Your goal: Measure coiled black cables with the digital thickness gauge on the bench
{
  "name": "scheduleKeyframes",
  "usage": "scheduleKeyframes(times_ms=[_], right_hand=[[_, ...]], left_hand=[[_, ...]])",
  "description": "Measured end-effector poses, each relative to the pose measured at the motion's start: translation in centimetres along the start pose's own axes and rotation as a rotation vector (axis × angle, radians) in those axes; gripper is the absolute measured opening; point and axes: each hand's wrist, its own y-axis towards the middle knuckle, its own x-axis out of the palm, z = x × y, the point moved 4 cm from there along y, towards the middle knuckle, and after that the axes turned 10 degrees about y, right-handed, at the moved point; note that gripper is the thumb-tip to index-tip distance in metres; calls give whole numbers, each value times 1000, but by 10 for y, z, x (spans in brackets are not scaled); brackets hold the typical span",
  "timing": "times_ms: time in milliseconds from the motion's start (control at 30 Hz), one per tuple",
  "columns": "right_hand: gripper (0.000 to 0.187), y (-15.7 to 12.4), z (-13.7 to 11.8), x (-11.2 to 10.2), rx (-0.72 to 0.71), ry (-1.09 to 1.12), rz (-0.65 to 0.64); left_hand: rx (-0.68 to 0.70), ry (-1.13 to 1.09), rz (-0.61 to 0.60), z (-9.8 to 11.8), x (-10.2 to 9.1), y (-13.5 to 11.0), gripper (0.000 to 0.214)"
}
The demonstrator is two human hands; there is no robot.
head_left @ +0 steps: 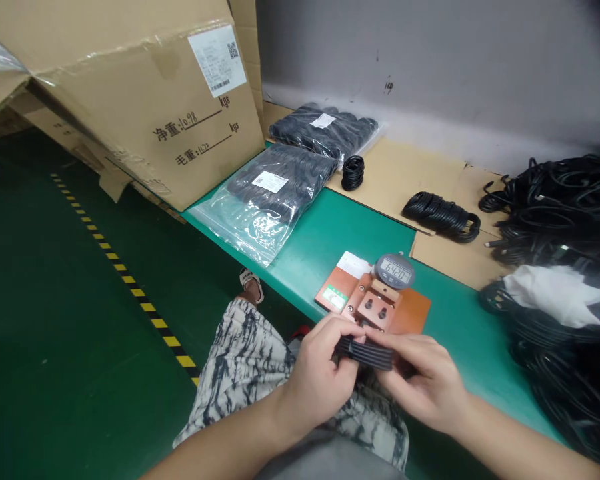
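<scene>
Black cable coil [375,355] held between two hands at a digital gauge

The coil sits between the left hand [325,370] and the right hand [430,383]. The left thumb and fingers pinch its left end; the right fingers and thumb close around its right end. The fingertips of both hands come close together at its upper edge.

Just beyond the hands is a metal block [377,310] on an orange-brown base [411,311], with a round gauge [395,272] on its far side. Whether the coil touches the block cannot be told.

Farther ahead, across the green table [370,223], a small coil [353,173] stands on cardboard sheeting [395,167], and a longer bundle [441,217] lies ahead and to the right. Ahead of the left hand are two clear bags of black cables, the nearer bag [290,177] and the farther bag [325,130].

Well to the right of the right hand, loose cables [555,213] pile up, a white wrap [555,293] among them. Far to the left of the hands stands a large cardboard box [145,133].
</scene>
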Motion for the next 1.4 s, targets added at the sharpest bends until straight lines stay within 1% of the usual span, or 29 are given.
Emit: scheduleKeyframes(times_ms=[133, 333, 567, 633, 700, 800, 900, 967, 1100, 1200, 1300, 1400], right_hand=[[42, 0, 1, 0, 8, 8, 5], [36, 1, -1, 0, 32, 29, 6], [37, 1, 0, 0, 25, 17, -6], [38, 1, -1, 0, 9, 6, -24], [34, 0, -3, 0, -4, 2, -22], [21, -2, -4, -1, 36, 68, 32], [20, -2, -4, -3, 64, 122, 63], [19, 0, -5, -3, 37, 98, 28], [25, 4, -6, -3, -12, 83, -48], [26, 4, -5, -3, -2, 100, -62], [23, 3, -4, -1, 14, 98, -62], [19, 2, -3, 1, 18, 83, -72]], left_hand=[[-5, 6, 4, 1, -1, 1, 27], [-39, 14, -19, 3, 0, 2, 22], [-47, 4, -25, 2, -1, 1, 23], [-57, -6, -32, 1, -2, -4, 23], [-79, -28, -46, -1, -3, -11, 27], [-116, -90, -38, -4, -4, -23, 39], [-152, -144, -25, -4, -4, -29, 44], [-209, -185, -51, -2, -3, -29, 43], [-379, -350, -122, 1, 0, -24, 31], [-511, -485, -193, 0, 4, -20, 28], [-613, -609, -263, -2, 8, -19, 25], [-719, -717, -294, -5, 13, -21, 29]])
